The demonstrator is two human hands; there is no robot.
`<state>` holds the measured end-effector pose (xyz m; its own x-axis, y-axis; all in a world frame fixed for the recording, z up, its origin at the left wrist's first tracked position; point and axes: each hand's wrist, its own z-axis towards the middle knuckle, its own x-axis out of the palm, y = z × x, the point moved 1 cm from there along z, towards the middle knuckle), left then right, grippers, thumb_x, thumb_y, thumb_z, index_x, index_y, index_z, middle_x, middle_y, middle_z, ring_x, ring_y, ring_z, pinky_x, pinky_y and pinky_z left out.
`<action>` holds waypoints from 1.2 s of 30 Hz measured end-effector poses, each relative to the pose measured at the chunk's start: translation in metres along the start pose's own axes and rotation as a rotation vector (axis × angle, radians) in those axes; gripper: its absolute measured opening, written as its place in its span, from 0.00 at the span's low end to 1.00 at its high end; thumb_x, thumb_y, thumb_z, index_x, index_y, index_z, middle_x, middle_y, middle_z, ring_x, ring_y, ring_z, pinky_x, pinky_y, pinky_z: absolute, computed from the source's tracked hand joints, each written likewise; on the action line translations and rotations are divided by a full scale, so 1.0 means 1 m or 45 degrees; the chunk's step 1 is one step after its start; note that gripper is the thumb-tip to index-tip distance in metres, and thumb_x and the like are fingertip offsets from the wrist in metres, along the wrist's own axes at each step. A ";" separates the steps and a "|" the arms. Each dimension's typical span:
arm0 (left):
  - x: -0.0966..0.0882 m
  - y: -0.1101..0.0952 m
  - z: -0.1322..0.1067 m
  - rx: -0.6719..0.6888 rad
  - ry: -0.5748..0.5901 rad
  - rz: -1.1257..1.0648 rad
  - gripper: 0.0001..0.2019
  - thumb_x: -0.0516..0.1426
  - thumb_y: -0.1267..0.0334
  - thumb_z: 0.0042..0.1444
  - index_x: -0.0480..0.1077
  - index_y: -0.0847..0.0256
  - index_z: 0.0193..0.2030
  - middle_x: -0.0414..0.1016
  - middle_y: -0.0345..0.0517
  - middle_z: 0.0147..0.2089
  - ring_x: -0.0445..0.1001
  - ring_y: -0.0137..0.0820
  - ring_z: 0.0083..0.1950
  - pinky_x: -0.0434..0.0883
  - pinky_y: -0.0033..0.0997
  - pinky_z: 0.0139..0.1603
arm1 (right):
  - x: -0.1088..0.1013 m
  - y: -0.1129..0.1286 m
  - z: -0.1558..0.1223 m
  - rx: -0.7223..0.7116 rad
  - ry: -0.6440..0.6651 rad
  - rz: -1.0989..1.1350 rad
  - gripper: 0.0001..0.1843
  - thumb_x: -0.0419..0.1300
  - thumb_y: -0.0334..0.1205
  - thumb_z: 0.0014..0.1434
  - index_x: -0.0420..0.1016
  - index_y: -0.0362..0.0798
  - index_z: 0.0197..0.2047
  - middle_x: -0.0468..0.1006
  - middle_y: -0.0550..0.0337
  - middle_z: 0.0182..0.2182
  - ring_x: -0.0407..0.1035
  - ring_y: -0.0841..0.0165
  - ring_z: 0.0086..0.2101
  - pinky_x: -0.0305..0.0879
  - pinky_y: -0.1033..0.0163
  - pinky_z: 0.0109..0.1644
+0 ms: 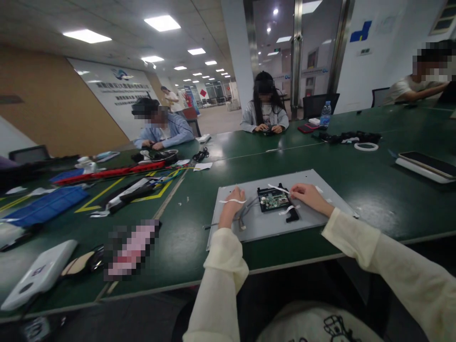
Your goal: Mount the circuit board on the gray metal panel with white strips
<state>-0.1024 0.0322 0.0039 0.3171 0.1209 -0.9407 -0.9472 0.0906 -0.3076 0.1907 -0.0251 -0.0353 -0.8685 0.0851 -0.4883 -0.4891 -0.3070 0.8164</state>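
Observation:
A grey metal panel (313, 214) lies flat on the green table in front of me. A small green circuit board (273, 199) sits near its middle, with grey cables (246, 211) running left from it. My left hand (232, 205) is closed, pinching a white strip of tape (231, 201) over the cables. My right hand (307, 194) is closed on the end of another white strip (278, 188) that crosses the top of the board. A third white strip (289, 209) lies below the board beside a black part (292, 216).
A white device (37, 274) and a blurred pink item (131, 249) lie at front left. Blue mats (48, 205), red bars (110, 172) and cables are farther left. A tablet (425, 165), a tape roll (366, 147) and a water bottle (325, 114) are to the right. Several people sit around the table.

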 end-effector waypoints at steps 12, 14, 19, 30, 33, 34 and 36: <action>0.013 -0.066 -0.004 0.401 -0.094 0.003 0.20 0.45 0.63 0.66 0.62 0.68 0.61 0.74 0.58 0.55 0.73 0.36 0.55 0.66 0.31 0.55 | 0.003 -0.006 -0.001 -0.089 -0.011 -0.047 0.09 0.58 0.41 0.54 0.77 0.47 0.34 0.80 0.59 0.28 0.73 0.67 0.30 0.68 0.63 0.39; 0.018 -0.086 -0.003 0.607 -0.058 0.065 0.18 0.44 0.64 0.66 0.67 0.65 0.56 0.74 0.54 0.55 0.72 0.35 0.57 0.63 0.33 0.59 | 0.004 -0.006 -0.001 -0.111 -0.007 -0.098 0.10 0.57 0.41 0.54 0.77 0.46 0.34 0.79 0.60 0.27 0.71 0.68 0.29 0.67 0.64 0.37; 0.034 -0.095 -0.002 0.676 0.026 0.130 0.17 0.44 0.64 0.66 0.74 0.61 0.45 0.79 0.51 0.46 0.75 0.36 0.52 0.63 0.40 0.60 | 0.003 -0.002 -0.003 -0.159 0.014 -0.172 0.07 0.58 0.38 0.54 0.77 0.47 0.32 0.78 0.61 0.26 0.70 0.69 0.29 0.63 0.66 0.35; 0.052 -0.079 0.003 0.555 0.091 -0.201 0.15 0.50 0.63 0.64 0.74 0.56 0.52 0.75 0.47 0.55 0.73 0.32 0.57 0.65 0.33 0.60 | 0.004 -0.001 -0.005 -0.238 0.025 -0.382 0.05 0.58 0.31 0.53 0.75 0.46 0.30 0.75 0.58 0.29 0.68 0.69 0.30 0.61 0.66 0.36; 0.053 -0.078 0.003 0.581 0.079 -0.202 0.15 0.49 0.63 0.64 0.74 0.55 0.52 0.76 0.46 0.55 0.73 0.31 0.56 0.66 0.32 0.59 | 0.003 -0.001 -0.006 -0.281 0.016 -0.359 0.05 0.58 0.31 0.54 0.75 0.46 0.31 0.75 0.56 0.34 0.69 0.69 0.32 0.63 0.64 0.39; 0.053 -0.077 0.003 0.580 0.077 -0.201 0.15 0.50 0.63 0.64 0.74 0.55 0.52 0.76 0.46 0.55 0.73 0.31 0.56 0.66 0.32 0.59 | 0.003 0.000 -0.007 -0.305 0.019 -0.338 0.05 0.58 0.31 0.54 0.75 0.46 0.31 0.75 0.55 0.36 0.69 0.68 0.34 0.64 0.63 0.40; 0.054 -0.077 0.004 0.560 0.084 -0.196 0.15 0.50 0.64 0.63 0.74 0.56 0.52 0.76 0.47 0.55 0.73 0.31 0.56 0.66 0.31 0.59 | 0.002 0.002 -0.009 -0.360 0.044 -0.297 0.05 0.58 0.30 0.54 0.75 0.47 0.30 0.76 0.55 0.38 0.71 0.66 0.37 0.65 0.62 0.44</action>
<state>-0.0121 0.0358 -0.0223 0.4348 0.0118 -0.9004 -0.7746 0.5149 -0.3673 0.1889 -0.0338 -0.0372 -0.7305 0.1530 -0.6656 -0.6280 -0.5335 0.5666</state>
